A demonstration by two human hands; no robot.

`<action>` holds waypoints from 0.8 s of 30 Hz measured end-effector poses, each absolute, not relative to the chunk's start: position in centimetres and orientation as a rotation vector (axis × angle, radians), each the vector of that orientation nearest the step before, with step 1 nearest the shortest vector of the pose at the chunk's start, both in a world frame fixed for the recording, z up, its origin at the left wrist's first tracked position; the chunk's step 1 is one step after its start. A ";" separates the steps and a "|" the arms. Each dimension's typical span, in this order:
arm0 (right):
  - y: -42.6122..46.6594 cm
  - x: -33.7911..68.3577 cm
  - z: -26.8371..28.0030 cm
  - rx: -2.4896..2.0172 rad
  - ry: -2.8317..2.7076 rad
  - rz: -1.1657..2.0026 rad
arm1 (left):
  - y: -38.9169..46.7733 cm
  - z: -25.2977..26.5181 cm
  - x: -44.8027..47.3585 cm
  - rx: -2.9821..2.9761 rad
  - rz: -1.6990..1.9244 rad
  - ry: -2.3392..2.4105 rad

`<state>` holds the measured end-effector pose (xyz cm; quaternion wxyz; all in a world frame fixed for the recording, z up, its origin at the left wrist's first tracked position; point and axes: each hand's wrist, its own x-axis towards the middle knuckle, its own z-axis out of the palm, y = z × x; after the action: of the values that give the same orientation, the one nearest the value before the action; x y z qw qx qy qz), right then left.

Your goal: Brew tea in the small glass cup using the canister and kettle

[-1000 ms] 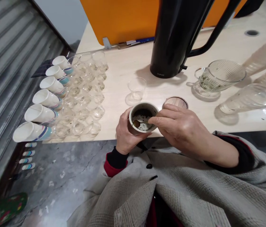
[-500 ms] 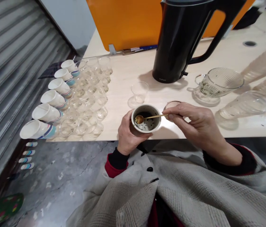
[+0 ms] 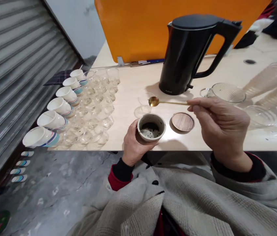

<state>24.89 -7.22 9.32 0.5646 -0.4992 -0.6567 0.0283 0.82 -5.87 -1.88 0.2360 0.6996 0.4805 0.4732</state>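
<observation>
My left hand [image 3: 136,143] is closed around a small pale ceramic jar [image 3: 151,136] with dark tea leaves [image 3: 150,128] inside, tilted toward me at the table's near edge. Between the thumb and fingers of my right hand [image 3: 219,126] is the thin handle of a gold spoon [image 3: 154,101]. Its bowl hovers beyond the jar's far rim, over a clear plastic cup [image 3: 144,108]. Whether leaves lie in the spoon is hard to see. A round wooden lid [image 3: 183,121] lies on the table just right of the jar.
Rows of clear cups [image 3: 94,108] and several paper cups [image 3: 59,105] stand at left. Behind is a black electric kettle [image 3: 185,59] before an orange divider [image 3: 133,29]. A ribbed glass cup [image 3: 228,92] and stacks of clear cups [image 3: 271,85] stand at right.
My right hand has lifted the spoon out of the jar and carried it up and away to above the clear cup. The wooden lid has come into full view. My left hand keeps the jar.
</observation>
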 end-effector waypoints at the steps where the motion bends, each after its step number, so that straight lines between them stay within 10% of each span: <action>1: -6.6 24.7 9.3 -1.147 -1.544 -0.032 | -5.8 -1.9 0.8 1.910 1.294 1.315; 6: -2.4 23.3 7.2 -0.997 -1.737 -0.434 | -5.8 -1.8 0.7 1.881 1.285 1.286; 24: 0.3 22.8 4.1 -1.169 -1.904 -0.357 | -5.8 -1.2 0.8 1.833 1.249 1.293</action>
<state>22.77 0.25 4.12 0.4253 -0.4677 -0.7616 -0.1427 0.81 -5.81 -1.19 0.2831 0.6847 0.4831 0.4666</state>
